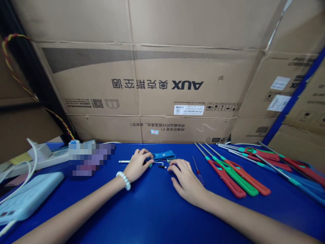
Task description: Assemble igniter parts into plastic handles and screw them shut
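My left hand (pixel 138 166), with a white bead bracelet on its wrist, rests on the blue table (pixel 152 210) with fingers curled around a thin metal rod (pixel 124 161) and small wired parts. A blue lighter-like casing (pixel 164 156) lies just beyond the fingertips. My right hand (pixel 185 179) lies palm down beside it, fingers bent over a small black-tipped wire piece (pixel 162 166). A thin red-handled screwdriver (pixel 198 169) lies just right of that hand.
Several long-nozzle lighters in red, green and blue (pixel 236 176) lie fanned out at the right. A white power strip (pixel 48 156) and a pale blue flat device (pixel 27 200) sit at the left. Large cardboard boxes (pixel 157 84) wall off the back.
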A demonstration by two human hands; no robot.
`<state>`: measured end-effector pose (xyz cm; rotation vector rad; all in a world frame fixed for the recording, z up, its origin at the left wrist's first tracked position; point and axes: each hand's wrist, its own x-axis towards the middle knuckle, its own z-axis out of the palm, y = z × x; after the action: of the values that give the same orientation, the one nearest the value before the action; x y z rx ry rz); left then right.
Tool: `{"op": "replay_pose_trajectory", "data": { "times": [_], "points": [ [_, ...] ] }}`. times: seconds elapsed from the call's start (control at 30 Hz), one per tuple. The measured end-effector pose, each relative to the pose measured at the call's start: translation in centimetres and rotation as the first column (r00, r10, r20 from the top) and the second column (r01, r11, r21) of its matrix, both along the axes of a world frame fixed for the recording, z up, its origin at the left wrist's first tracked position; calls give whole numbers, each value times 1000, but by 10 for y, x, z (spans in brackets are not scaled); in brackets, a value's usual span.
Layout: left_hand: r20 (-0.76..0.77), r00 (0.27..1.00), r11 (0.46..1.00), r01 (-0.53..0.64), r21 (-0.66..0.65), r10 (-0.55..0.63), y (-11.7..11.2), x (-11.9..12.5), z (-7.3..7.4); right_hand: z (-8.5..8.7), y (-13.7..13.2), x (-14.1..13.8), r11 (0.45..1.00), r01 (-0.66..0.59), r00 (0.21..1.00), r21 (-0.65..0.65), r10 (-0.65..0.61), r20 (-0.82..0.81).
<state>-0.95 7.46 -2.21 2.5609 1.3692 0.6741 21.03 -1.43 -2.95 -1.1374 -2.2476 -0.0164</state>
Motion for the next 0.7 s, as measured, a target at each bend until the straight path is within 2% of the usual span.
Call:
{"op": "replay_pose_trajectory", "data": {
  "times": [0.17, 0.37, 0.5, 0.7],
  "points": [
    [10, 997, 997, 78, 4, -78, -41, -11, 0, 3, -1, -1, 996, 55, 998, 68, -53, -32],
    [-14, 994, 995, 104, -10, -104, -82, -18, 7, 6, -2, -1, 998, 6, 999, 70, -4, -37],
    [-53, 993, 995, 100, -31, -101, -92, -20, 10, 7, -3, -1, 998, -15, 999, 66, 18, -43],
    [-84, 994, 997, 70, 26, -68, -88, -20, 10, 9, -4, -1, 999, -3, 998, 54, 6, -55]
  ]
}}
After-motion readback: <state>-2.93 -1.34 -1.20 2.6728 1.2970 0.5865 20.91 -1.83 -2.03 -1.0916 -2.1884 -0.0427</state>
